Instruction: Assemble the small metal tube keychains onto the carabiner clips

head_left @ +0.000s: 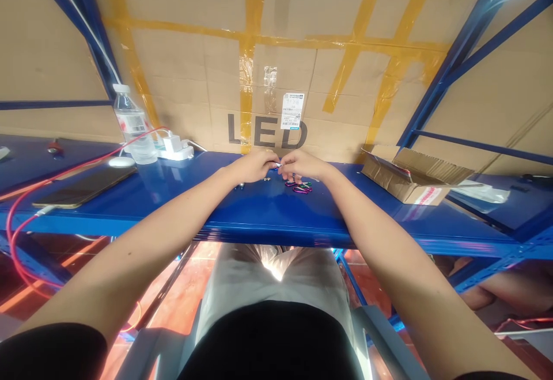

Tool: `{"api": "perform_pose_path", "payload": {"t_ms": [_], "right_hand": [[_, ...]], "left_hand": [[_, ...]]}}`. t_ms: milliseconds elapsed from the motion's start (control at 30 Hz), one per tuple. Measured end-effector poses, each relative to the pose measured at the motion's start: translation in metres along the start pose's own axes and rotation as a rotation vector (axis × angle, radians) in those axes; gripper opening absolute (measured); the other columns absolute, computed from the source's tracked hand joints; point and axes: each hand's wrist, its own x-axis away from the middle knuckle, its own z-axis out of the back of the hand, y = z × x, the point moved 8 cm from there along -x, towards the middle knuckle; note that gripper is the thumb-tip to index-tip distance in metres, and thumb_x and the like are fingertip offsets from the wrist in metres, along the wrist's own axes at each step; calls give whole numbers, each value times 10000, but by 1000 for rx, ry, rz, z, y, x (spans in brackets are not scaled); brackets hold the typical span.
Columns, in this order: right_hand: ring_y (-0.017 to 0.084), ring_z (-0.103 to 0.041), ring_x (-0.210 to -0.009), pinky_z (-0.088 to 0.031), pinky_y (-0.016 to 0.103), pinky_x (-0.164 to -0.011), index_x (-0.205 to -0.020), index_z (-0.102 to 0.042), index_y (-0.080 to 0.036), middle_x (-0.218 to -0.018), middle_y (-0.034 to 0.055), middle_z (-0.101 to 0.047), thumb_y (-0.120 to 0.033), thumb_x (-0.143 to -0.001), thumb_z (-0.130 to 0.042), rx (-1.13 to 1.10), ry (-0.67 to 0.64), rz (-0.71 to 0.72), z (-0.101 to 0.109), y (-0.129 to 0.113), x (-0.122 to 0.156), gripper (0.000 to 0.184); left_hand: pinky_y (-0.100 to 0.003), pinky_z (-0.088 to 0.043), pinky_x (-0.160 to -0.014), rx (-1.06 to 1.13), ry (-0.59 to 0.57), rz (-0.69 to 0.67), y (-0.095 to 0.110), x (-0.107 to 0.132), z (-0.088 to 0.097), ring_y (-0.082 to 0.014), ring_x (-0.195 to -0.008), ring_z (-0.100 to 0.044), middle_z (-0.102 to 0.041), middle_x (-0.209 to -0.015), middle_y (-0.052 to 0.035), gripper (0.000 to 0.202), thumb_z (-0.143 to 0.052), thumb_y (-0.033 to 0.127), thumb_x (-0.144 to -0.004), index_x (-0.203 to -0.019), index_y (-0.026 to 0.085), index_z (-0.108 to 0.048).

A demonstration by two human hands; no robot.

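Observation:
My left hand (254, 165) and my right hand (305, 164) meet above the blue shelf top, fingers pinched together. Between their fingertips is a small shiny piece (277, 166), silvery with some blue; it is too small to name. Just below my right hand lie several coloured metal clips that look like carabiners (302, 188), purple and green. A few tiny metallic bits (266, 179) rest under my left hand, with another small dark piece (240, 185) to their left.
To the left stand a water bottle (135, 126), a white power strip with a plug (175, 147) and a phone (86, 186) on a red cable. An opened cardboard box (410, 175) sits at right. A large cardboard sheet (190, 80) closes off the back, between blue posts.

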Motion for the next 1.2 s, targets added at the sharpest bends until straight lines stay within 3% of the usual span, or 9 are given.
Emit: {"api": "perform_pose_path", "payload": {"t_ms": [200, 400, 500, 600, 733, 833, 1033, 1200], "right_hand": [[65, -347, -415, -272, 247, -424, -608, -649, -156, -471, -55, -451, -150, -740, -724, -82, 74, 66, 4, -1, -1, 152], [82, -347, -440, -289, 276, -487, -597, -618, -171, -468, -70, -398, -203, -755, -682, 43, 86, 138, 2, -10, 1, 174], [92, -361, -464, -297, 283, -521, -618, -602, -177, -490, -66, -409, -228, -802, -652, 137, 62, 153, 0, -13, 3, 196], [119, -437, -544, -327, 287, -575, -701, -622, -178, -568, -35, -498, -237, -871, -604, 369, 79, 202, -1, -20, 3, 181], [177, -545, -726, -363, 305, -665, -812, -637, -172, -800, 74, -661, -197, -949, -547, 717, 212, 364, -4, -40, 8, 166], [200, -556, -742, -346, 324, -672, -802, -621, -175, -849, 119, -676, -150, -974, -493, 860, 211, 393, -12, -44, 9, 216], [192, -518, -669, -301, 334, -645, -791, -590, -176, -800, 107, -653, -153, -1008, -422, 941, 177, 425, -14, -46, 12, 276], [192, -522, -677, -302, 331, -658, -761, -591, -175, -779, 95, -654, -131, -999, -418, 930, 119, 461, -14, -43, 30, 298]], "left_hand": [[-336, -442, -733, -97, -17, -11, 6, 2, -1, -234, -832, -630, -713, -877, -113, 279, -439, 143, -957, -889, 149, -710], [-340, -397, -678, -91, -50, 118, 1, 5, -1, -233, -761, -595, -688, -818, -95, 214, -489, 132, -872, -823, 178, -692], [-350, -379, -671, 41, -44, 199, -6, 4, -1, -215, -689, -549, -636, -721, -65, 203, -502, 177, -863, -748, 187, -669], [-344, -367, -648, 289, -23, 286, -18, 2, -4, -180, -618, -492, -564, -641, -35, 226, -528, 216, -858, -650, 187, -609], [-314, -319, -563, 643, 9, 423, -34, 3, -6, -126, -501, -392, -473, -562, -6, 271, -548, 228, -885, -621, 179, -578], [-293, -269, -517, 736, -52, 492, -34, 8, -8, -101, -452, -336, -424, -519, 10, 289, -574, 220, -897, -611, 176, -571], [-288, -363, -582, 498, -70, 334, -22, 8, 7, -121, -536, -444, -543, -608, -8, 273, -577, 299, -924, -687, 170, -617], [-301, -425, -666, 449, -150, 190, -6, 4, -4, -163, -687, -549, -613, -736, -26, 276, -559, 381, -933, -772, 173, -642]]}}
